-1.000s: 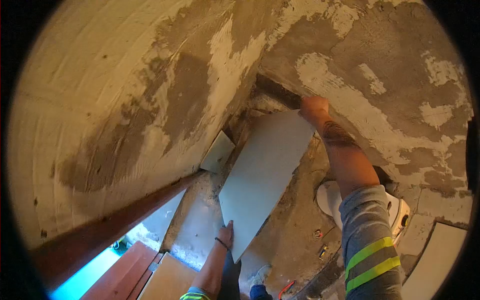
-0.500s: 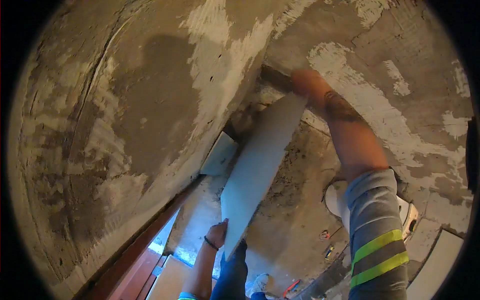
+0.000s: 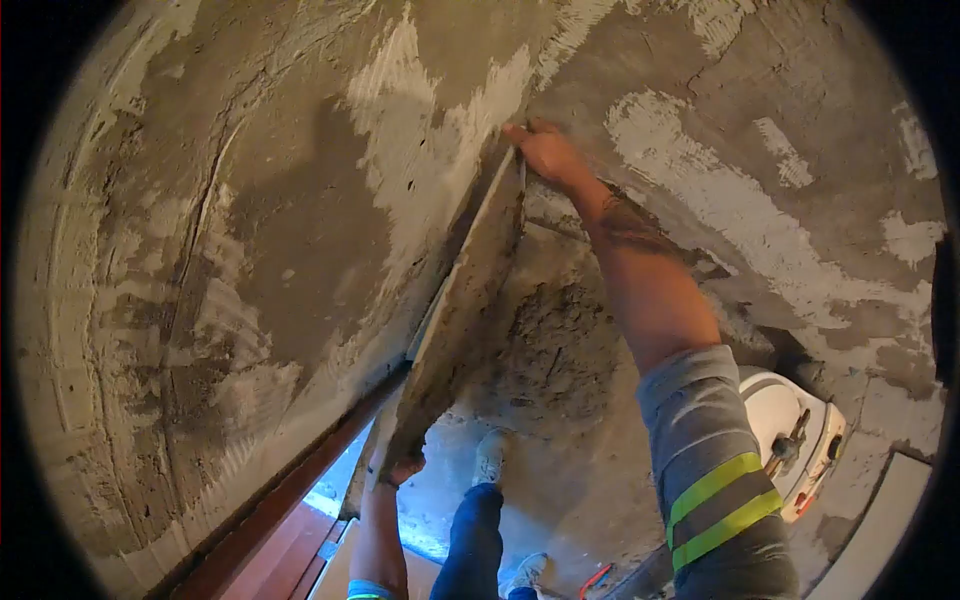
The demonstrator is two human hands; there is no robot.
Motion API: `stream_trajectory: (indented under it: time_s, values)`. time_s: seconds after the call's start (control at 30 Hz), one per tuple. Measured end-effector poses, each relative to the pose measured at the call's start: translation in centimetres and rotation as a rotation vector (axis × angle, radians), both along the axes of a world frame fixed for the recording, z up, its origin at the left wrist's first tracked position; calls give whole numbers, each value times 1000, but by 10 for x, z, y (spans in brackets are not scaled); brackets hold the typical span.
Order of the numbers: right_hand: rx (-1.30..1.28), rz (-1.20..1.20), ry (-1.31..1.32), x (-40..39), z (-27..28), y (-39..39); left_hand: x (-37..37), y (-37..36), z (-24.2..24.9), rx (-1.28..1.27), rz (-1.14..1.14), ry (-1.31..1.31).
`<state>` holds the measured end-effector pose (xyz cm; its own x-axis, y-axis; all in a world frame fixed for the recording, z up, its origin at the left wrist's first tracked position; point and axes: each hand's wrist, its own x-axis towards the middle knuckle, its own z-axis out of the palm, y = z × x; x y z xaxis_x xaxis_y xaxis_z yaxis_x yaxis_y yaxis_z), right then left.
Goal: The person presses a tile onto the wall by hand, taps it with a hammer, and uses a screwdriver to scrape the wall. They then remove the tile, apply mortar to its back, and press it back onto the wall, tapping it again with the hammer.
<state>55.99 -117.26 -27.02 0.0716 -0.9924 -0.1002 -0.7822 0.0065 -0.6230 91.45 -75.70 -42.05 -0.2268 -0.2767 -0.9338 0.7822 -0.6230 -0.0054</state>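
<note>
A long flat board or slab (image 3: 465, 290) stands on edge close beside the rough left wall, its pale edge toward the camera and its face stained brown. My right hand (image 3: 548, 155) grips its far upper end near the corner of the two walls. Down at the near end, my left hand (image 3: 403, 468) is closed round the lower edge, its fingers partly hidden by the slab.
Patchy plastered walls (image 3: 290, 200) rise at left and right. A white rounded container (image 3: 775, 415) with a tool on it sits at the right. A pale panel (image 3: 880, 520) lies lower right. Reddish-brown frame (image 3: 270, 540) at lower left; my shoes (image 3: 490, 455) are on the floor.
The slab has swung left toward the wall and turned from its pale face to edge-on. My right hand has moved left with it, and my left hand slightly left and down.
</note>
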Motion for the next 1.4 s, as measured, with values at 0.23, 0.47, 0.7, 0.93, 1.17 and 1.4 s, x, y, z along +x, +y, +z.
stream_trajectory:
  time_s: [0.23,0.47,0.7,0.93,1.17,1.4]
  values:
    - [-58,-34,-162,17,-26,-12,44,16,-57,-421,-592,-115]
    - [-96,-73,-288,18,-58,-19,39,-19,-9,-334,-714,-46]
    - [-124,-258,-358,2,-135,141,94,32,-95,-453,-791,38]
    - [869,-368,-103,-58,-146,682,110,94,-25,220,-624,-395]
    - [1104,-749,-248,-144,38,922,35,92,114,-262,-1393,-605]
    - [396,-865,-380,-149,60,919,-32,52,98,-1298,-1461,-828]
